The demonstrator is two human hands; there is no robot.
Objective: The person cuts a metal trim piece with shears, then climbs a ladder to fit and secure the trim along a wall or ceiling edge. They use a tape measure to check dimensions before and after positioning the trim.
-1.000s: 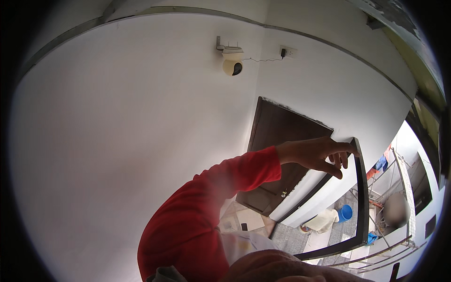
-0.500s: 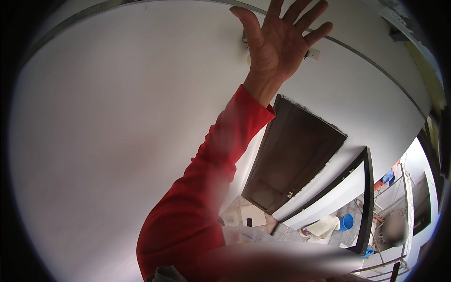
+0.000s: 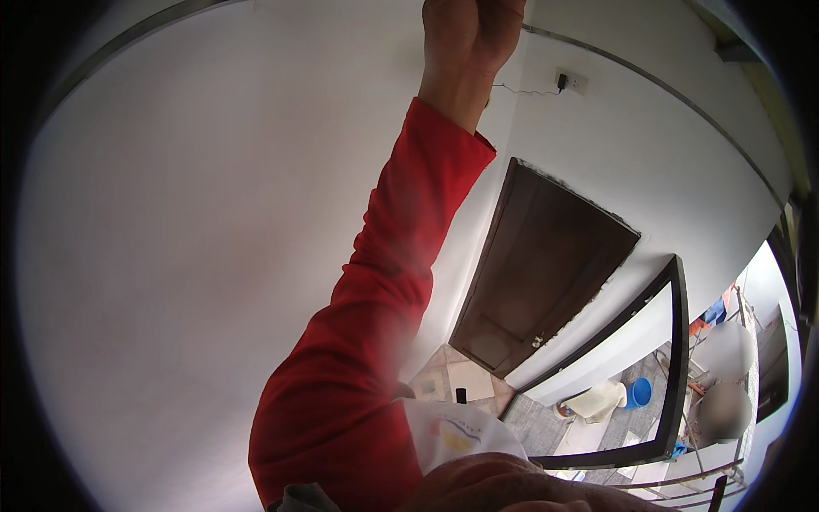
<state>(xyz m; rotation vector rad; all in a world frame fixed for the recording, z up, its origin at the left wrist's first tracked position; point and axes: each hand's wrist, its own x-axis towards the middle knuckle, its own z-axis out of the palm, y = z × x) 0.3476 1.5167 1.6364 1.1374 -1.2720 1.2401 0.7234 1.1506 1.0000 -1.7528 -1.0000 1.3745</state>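
My left arm in its red sleeve (image 3: 367, 282) reaches up from the lower left, in front of a white wall (image 3: 171, 256). At the top edge is my left hand (image 3: 472, 38), its palm side toward me. The picture's edge cuts off the fingers, so their pose is hidden. I see nothing held in the visible part of the hand. Just right of the wrist, a black plug (image 3: 561, 83) sits in a white wall socket (image 3: 577, 83), and a thin cable runs from it behind the wrist. My right hand does not show.
Beyond the arm is a shut brown door (image 3: 546, 264) with a round knob. A dark-framed opening (image 3: 680, 341) stands to its right. Through it show a blue bucket (image 3: 638, 393), a pale cloth (image 3: 597, 399) and metal scaffolding (image 3: 751, 367). A small black object (image 3: 461, 395) lies on the tiled floor.
My left hand has moved up and slightly left. Its spread fingers were mostly in view before and are now past the top edge. The plug and cable have come into sight.
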